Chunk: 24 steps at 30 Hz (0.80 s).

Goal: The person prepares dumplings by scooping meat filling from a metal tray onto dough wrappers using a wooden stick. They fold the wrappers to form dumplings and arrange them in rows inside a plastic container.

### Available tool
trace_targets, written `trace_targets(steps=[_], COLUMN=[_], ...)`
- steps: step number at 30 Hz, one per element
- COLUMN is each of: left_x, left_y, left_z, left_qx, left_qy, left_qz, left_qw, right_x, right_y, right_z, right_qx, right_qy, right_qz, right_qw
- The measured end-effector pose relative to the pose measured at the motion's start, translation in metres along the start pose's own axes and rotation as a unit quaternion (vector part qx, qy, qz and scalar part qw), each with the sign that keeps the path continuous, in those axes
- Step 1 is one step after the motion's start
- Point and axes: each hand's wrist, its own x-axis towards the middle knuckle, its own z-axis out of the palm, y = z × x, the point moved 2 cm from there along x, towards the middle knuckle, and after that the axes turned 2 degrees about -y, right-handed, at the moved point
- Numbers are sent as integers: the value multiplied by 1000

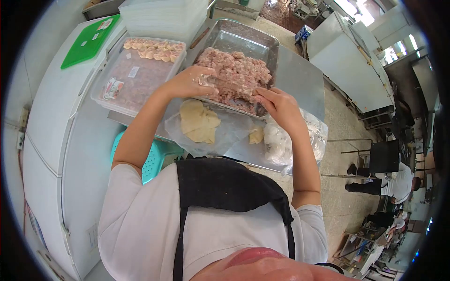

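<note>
A metal tray (234, 33) holds a mound of ground meat (239, 65). My left hand (192, 82) is at the mound's left side, its curled fingers smeared with meat and partly hidden. At the right side, my right hand (280, 107) has its fingers pressed together against the meat at the near edge of the tray. Pale, thin dough wrappers (199, 122) lie on a clear plastic sheet (229, 131) in front of the tray. Farther right sits a small dough piece (256, 135), beside a clear plastic bag (283, 145) with whitish contents.
Left of the tray is a clear plastic container (140, 77) with rows of filled dumplings (154, 49). A green board (90, 41) rests on the white freezer (51, 107). Below stands a turquoise stool (157, 161). Another person (396, 182) works at the far right.
</note>
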Motion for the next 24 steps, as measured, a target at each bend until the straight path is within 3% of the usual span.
trace_targets(steps=[1, 2, 4, 5, 6, 8, 9, 11, 12, 14, 16, 18, 21, 24], left_x=[-9, -17, -24, -29, -36, -51, -59, -74, -76, -75, -89, -104, -107, -111], left_y=[-14, -26, -19, -17, -25, -48, -39, -14, -23, -45, -61, -87, -166, -229], left_z=[-3, -8, -27, -34, -35, -37, -49, -72, -74, -80, -85, -94, -122, -145], left_qx=[4, 8, -26, -60, -60, -156, -154, -212, -214, -104, -76, -47, -133, -22], left_qy=[58, 114, 75, 33, 36, 82, 82, 36, 35, 49, 104, 152, 98, 163], left_qz=[-37, -73, -15, 40, 42, -42, -41, -128, -127, -10, -44, -80, -84, -155], left_qw=[998, 991, 997, 997, 997, 983, 984, 968, 968, 993, 991, 984, 983, 974], right_x=[1, 7, 15, 23, 24, 29, 29, 36, 39, 48, 57, 52, 34, 13], right_y=[-16, -25, -37, -32, -40, -64, -76, -98, -105, -102, -100, -92, -65, -46], right_z=[-2, 8, 34, 38, 30, 13, 13, 40, 54, 79, 90, 88, 91, 95], right_qx=[-87, -89, -41, -53, -56, -89, -47, -48, -49, -14, 21, 64, 114, 182], right_qy=[41, 41, 81, 88, 88, 49, 83, 89, 93, 71, 48, 78, 87, 104], right_qz=[15, 15, -70, -95, -95, -19, -39, -49, -61, -42, -32, -11, 42, 120], right_qw=[995, 995, 993, 990, 990, 995, 995, 994, 993, 996, 998, 995, 989, 971])
